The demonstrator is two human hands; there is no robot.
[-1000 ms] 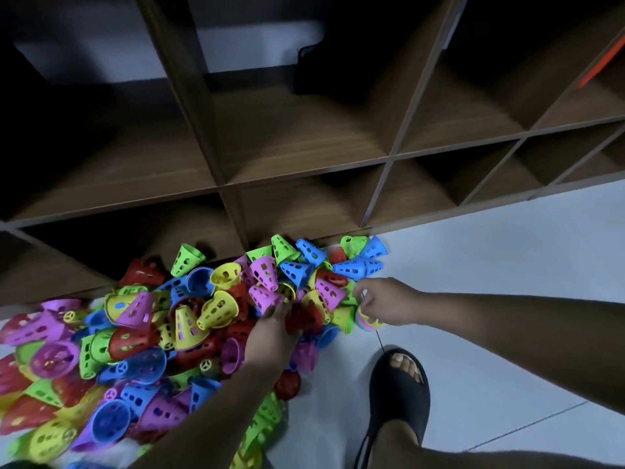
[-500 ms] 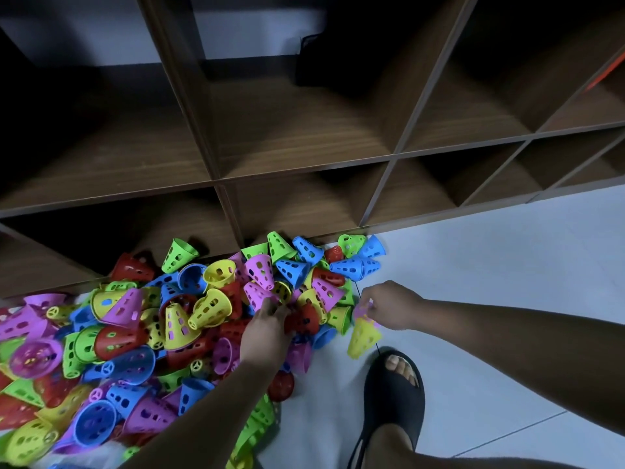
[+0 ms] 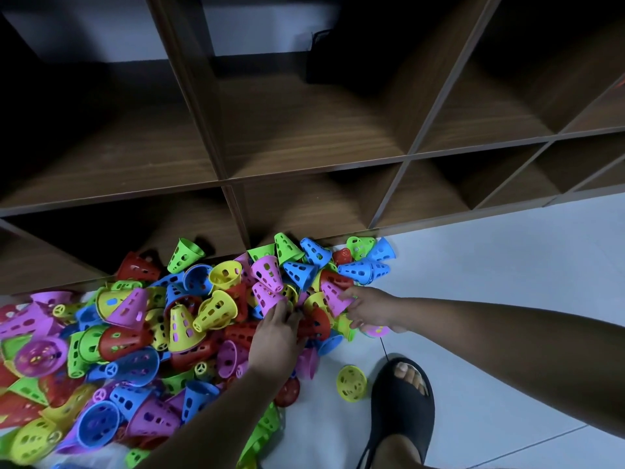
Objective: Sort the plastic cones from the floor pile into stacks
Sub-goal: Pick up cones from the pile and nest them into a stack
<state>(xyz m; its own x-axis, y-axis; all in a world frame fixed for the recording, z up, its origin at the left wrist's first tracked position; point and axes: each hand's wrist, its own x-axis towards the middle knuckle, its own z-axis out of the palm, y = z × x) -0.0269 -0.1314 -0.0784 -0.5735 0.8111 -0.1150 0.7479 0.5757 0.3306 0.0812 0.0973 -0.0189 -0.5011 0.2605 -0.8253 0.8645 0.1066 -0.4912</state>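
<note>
A pile of perforated plastic cones in pink, yellow, green, blue and red covers the floor in front of a shelf. My left hand lies on the pile, its fingertips touching the rim of a pink cone. My right hand holds a pink cone under its palm, while its thumb and forefinger reach to another pink cone at the pile's right edge. A lone yellow cone lies on the floor below my right hand.
A brown wooden cubby shelf stands right behind the pile, and some cones reach into its lowest compartments. My foot in a black slide sandal is on the pale tiled floor beside the yellow cone.
The yellow cone slipped from my right hand and dropped to the floor. My right hand moved up and left to the pink cone on the pile. My left hand hardly moved.
</note>
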